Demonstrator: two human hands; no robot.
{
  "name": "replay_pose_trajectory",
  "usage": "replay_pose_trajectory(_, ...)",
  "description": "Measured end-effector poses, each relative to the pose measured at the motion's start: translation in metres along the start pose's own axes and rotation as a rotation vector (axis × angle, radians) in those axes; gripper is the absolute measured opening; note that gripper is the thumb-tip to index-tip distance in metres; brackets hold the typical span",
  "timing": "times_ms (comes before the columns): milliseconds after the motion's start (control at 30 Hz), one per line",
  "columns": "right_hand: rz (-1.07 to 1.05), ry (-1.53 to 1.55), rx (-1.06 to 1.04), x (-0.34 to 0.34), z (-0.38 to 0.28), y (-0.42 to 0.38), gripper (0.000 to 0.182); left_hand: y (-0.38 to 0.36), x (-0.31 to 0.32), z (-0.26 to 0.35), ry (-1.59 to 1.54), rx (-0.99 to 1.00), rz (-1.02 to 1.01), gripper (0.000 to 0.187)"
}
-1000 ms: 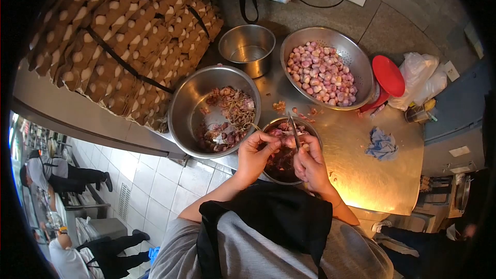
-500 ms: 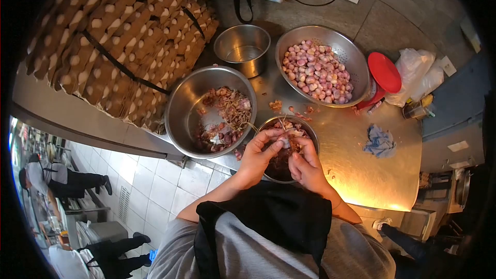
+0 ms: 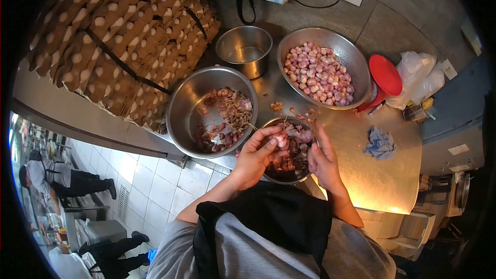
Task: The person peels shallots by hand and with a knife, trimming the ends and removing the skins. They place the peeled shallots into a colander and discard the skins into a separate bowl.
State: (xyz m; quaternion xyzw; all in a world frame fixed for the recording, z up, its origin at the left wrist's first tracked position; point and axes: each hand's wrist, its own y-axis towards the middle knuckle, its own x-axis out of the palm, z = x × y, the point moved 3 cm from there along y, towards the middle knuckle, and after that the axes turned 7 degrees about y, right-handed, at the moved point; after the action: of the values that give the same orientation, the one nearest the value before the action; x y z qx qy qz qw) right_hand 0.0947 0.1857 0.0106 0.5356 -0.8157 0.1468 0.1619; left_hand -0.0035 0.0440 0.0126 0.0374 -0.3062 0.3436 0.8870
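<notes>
A pinkish shallot (image 3: pixel 280 138) is pinched between the thumb and fingers of my left hand (image 3: pixel 252 159), with a thin dry stem rising beside it. On the other side, my right hand (image 3: pixel 326 164) is apart from the shallot, index finger stretched up and thumb away from it; I see nothing clearly held there. Both hands are over a small steel bowl (image 3: pixel 281 180) with reddish-brown skins and shallots inside, partly hidden by my left hand. To the left, a large steel bowl (image 3: pixel 192 92) contains unpeeled shallots and dry stems. Peeled shallots (image 3: pixel 318 75) fill part of a steel colander (image 3: pixel 362 80) behind.
An empty steel pot (image 3: pixel 245 54) stands behind the large bowl. Stacked egg trays (image 3: pixel 119 41) rise at left. Right of the colander are a red scale (image 3: pixel 385 75) and plastic bags (image 3: pixel 416 75). A blue cloth (image 3: pixel 380 143) lies on the steel table (image 3: pixel 356 175). Other people are at lower left.
My right hand has moved off the shallot to the right, its index finger now extended. My left hand keeps the shallot over the small bowl.
</notes>
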Motion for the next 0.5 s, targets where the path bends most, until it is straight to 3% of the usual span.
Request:
replay_pose_trajectory(167,-0.244,0.012,0.059,0.019,0.015,-0.017,0.046,-0.001,0.004,0.001,0.038,0.07,0.126,0.02)
replay_pose_trajectory(233,-0.236,-0.267,-0.015,0.021,0.017,-0.016,0.046,-0.001,0.003,0.001,0.099,0.129,0.161,0.019)
replay_pose_trajectory(400,-0.15,-0.626,-0.262,0.038,0.002,-0.014,0.041,-0.003,-0.002,-0.002,0.227,0.234,0.185,0.023)
replay_pose_trajectory(433,-0.138,-0.592,-0.222,0.039,0.0,-0.014,0.04,-0.004,-0.002,-0.001,0.237,0.227,0.194,0.023)
replay_pose_trajectory(500,-0.139,-0.691,-0.347,0.037,0.003,-0.013,0.04,-0.005,0.002,0.001,0.257,0.213,0.212,0.023)
